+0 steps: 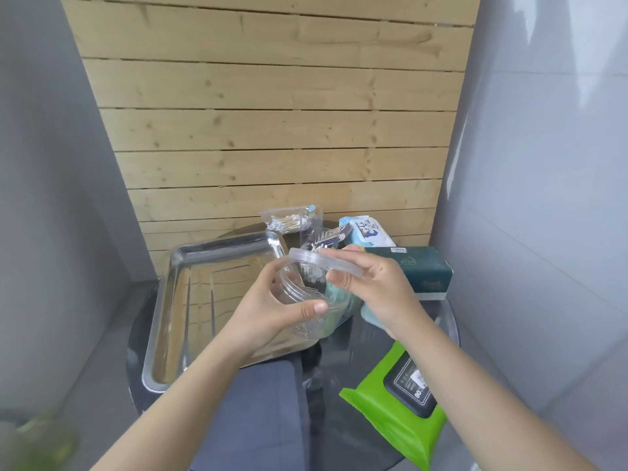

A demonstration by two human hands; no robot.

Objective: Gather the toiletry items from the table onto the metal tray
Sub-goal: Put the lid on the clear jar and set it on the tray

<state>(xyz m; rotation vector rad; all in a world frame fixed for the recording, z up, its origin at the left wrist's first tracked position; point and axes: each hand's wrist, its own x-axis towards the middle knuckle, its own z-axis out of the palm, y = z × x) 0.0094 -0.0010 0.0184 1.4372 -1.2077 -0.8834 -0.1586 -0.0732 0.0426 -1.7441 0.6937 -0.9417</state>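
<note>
My left hand (268,311) grips a clear plastic jar (302,294), tilted with its mouth toward the upper left, above the right edge of the metal tray (190,300). My right hand (377,287) holds the jar's clear round lid (316,258) just above the mouth, apart from the rim. The tray holds nothing and lies on the left of a small round dark glass table (343,423). A green wet-wipe pack (394,399) lies at the near right. A dark green tissue box (418,270), a blue-white wipe pack (367,231) and a bag of cotton swabs (282,222) sit behind.
A wall of wooden slats (272,113) stands right behind the table, with grey walls on both sides. A clear acrylic box (311,220) and a small dark box (334,237) stand among the far items. My grey-clad knee (258,409) is under the table's near edge.
</note>
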